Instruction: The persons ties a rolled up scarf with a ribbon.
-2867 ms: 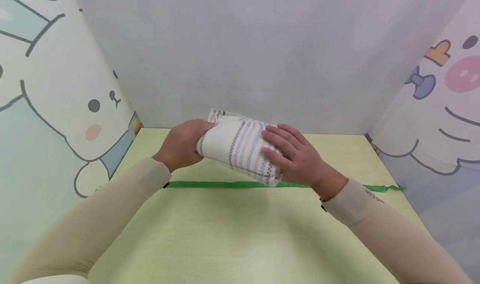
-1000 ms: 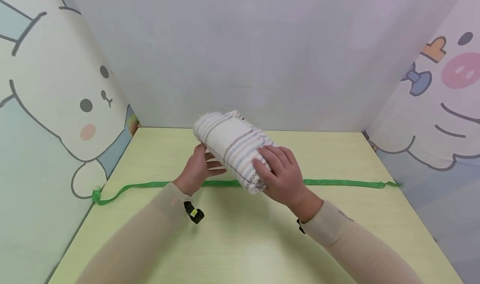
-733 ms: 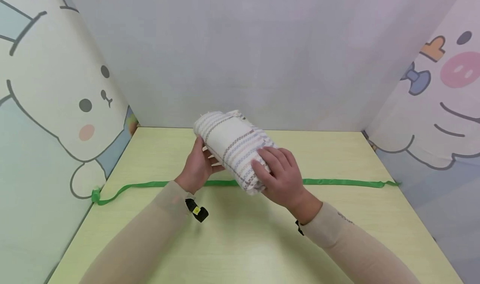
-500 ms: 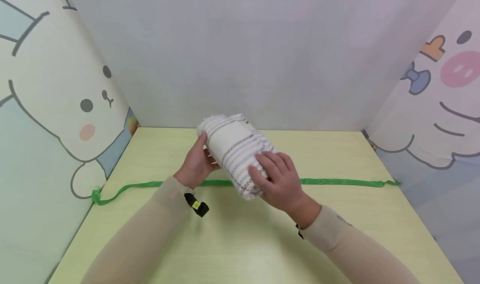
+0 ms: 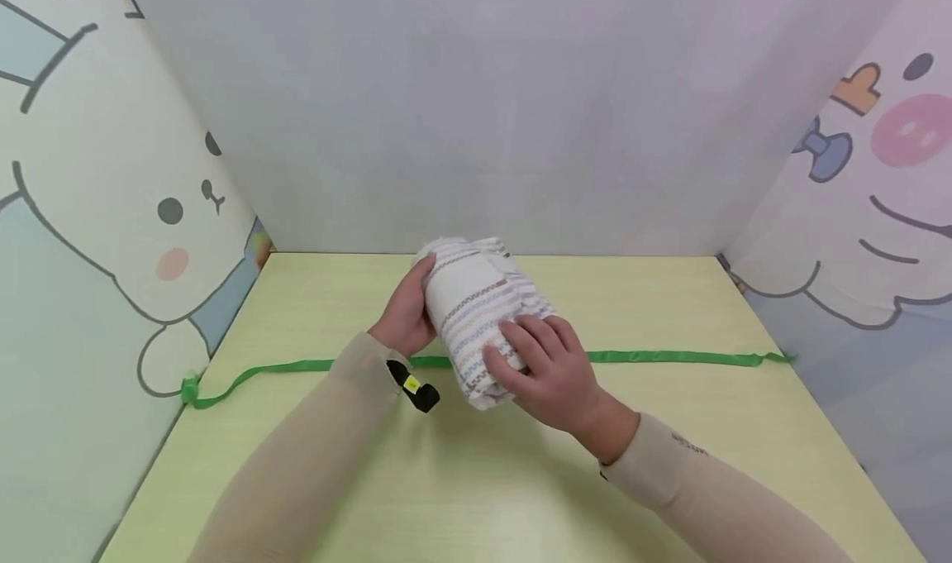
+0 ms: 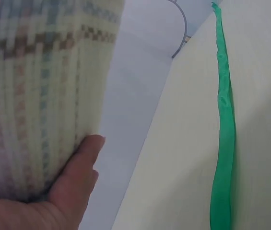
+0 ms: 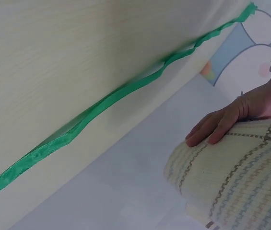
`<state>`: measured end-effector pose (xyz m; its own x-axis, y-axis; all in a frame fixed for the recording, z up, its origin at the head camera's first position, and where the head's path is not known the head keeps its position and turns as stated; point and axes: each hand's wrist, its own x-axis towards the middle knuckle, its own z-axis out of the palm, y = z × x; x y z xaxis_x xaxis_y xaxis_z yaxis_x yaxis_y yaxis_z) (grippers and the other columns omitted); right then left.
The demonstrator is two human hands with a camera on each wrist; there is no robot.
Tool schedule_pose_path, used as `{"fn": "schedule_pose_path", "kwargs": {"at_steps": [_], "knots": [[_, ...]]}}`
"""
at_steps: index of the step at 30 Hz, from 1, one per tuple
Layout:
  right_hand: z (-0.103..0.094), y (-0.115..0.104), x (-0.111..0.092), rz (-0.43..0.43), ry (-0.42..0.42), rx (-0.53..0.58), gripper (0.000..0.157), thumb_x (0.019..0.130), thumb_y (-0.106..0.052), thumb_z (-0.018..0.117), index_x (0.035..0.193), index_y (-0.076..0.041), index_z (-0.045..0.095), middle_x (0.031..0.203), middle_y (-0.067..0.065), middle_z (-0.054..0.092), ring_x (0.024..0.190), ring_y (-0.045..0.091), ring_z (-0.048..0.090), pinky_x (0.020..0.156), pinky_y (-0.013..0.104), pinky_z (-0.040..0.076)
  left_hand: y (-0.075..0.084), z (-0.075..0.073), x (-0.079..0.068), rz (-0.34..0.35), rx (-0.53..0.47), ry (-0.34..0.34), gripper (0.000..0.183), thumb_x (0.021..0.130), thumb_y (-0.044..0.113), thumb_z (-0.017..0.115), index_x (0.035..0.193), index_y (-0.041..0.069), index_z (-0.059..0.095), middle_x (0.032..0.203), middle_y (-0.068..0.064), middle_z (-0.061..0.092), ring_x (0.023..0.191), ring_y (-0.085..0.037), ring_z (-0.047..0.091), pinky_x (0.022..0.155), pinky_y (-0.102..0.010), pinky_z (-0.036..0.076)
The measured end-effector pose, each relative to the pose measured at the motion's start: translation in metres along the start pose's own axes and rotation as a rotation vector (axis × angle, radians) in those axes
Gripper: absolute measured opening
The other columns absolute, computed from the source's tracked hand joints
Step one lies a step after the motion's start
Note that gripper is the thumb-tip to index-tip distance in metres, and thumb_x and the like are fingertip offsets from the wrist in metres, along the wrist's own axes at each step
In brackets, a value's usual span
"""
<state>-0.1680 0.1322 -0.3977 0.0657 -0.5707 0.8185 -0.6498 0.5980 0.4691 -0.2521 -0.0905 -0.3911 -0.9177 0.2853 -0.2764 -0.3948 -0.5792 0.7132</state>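
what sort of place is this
Probably a small staged booth, perhaps for recording, though I can't be sure: a pale table enclosed by a plain back wall and cartoon side walls, with a green ribbon across it.

From my head I look forward and down over the worktop [image 5: 476, 497]. My two wrist views, closer in, face past the cloth [image 6: 39, 96] and share the green ribbon [image 6: 227, 120].

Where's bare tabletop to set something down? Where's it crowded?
Bare table: behind the green ribbon, up to the back wall, either side of the rolled cloth; nearer than the ribbon, between the left sleeve and right sleeve. Crowded: mid-ribbon in the head view, where the left hand and right hand hold the rolled cloth.
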Motion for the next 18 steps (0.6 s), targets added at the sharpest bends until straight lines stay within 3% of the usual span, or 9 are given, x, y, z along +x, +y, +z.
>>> {"fn": "schedule_pose_path", "kwargs": {"at_steps": [8,13,18], "knots": [[-0.004,-0.002,-0.005,-0.003,-0.053,-0.003,0.028,0.093,-0.025,0.065,0.119,-0.014,0.064,0.115,0.015,0.069,0.099,0.035,0.067,0.074,0.046,0.052,-0.005,0.001,0.014,-0.064,0.075,0.084,0.060,0.097,0.047,0.068,0.144,0.015,0.047,0.130,-0.005,0.059,0.106,-0.018,0.062,0.091,-0.031,0.054],[-0.009,0.001,-0.007,-0.019,-0.142,0.012,0.036,0.095,-0.028,0.063,0.127,-0.011,0.061,0.127,0.017,0.066,0.108,0.036,0.065,0.082,0.047,0.053,-0.004,-0.004,0.017,-0.078,0.091,0.113,0.060,0.096,0.048,0.069,0.142,0.014,0.050,0.122,-0.005,0.063,0.097,-0.017,0.066,0.083,-0.031,0.056],[-0.016,0.005,-0.018,-0.065,-0.255,0.036,0.034,0.102,-0.021,0.054,0.135,-0.013,0.057,0.136,0.018,0.062,0.119,0.036,0.062,0.090,0.049,0.052,-0.004,-0.008,0.019,-0.090,0.093,0.111,0.058,0.097,0.045,0.069,0.141,0.013,0.051,0.120,-0.006,0.065,0.095,-0.018,0.069,0.082,-0.031,0.058]]}}
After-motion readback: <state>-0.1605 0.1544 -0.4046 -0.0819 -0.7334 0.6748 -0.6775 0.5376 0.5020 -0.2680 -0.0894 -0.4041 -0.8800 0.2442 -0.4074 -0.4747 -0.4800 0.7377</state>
